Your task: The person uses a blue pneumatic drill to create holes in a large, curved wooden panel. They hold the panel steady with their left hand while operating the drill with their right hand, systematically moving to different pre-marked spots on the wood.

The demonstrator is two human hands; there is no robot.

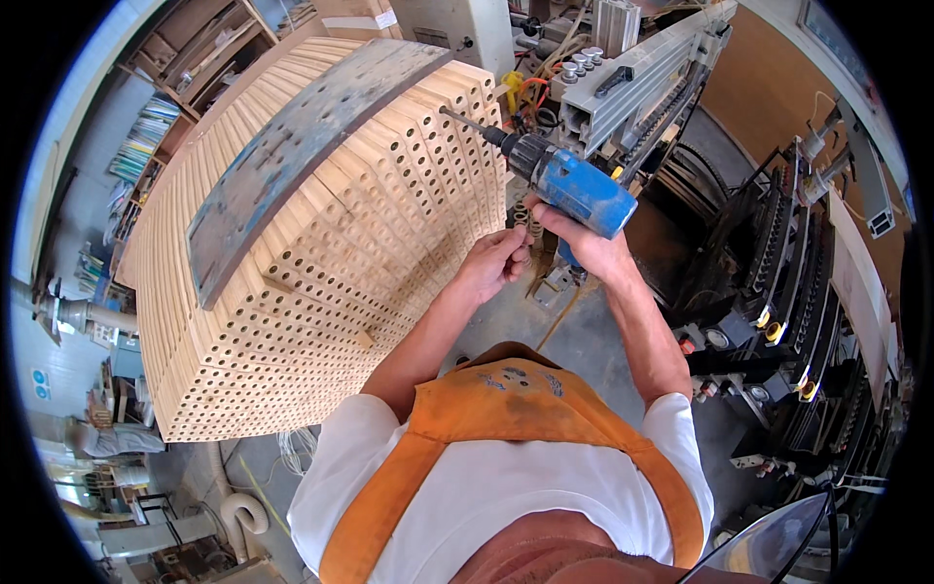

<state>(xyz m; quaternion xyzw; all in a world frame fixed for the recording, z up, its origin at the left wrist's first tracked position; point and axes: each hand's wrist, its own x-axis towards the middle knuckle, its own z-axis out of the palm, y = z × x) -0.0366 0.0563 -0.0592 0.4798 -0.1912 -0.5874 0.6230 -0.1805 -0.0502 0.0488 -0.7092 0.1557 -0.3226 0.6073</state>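
My right hand [588, 243] grips a blue and black cordless drill [574, 187] by its handle. The long bit in its chuck points left, its tip at a hole near the top edge of the stacked wooden boards [389, 209]. Whether the tip has entered the hole cannot be told. Below the drill, my left hand [494, 265] is closed, with thumb and fingers pinched together beside the boards' drilled end. Anything inside those fingers is hidden. Rows of round holes cover the board ends, many with dark rims. A worn, blue-grey board [311, 146] lies across the stack's top.
On the right stands a dark machine [778, 292] with rails and gauges. An aluminium beam [632, 88] reaches out behind the drill. Shelves [185, 68] line the far left, where a person [117, 438] stands in the distance. A coiled hose [243, 516] lies at lower left.
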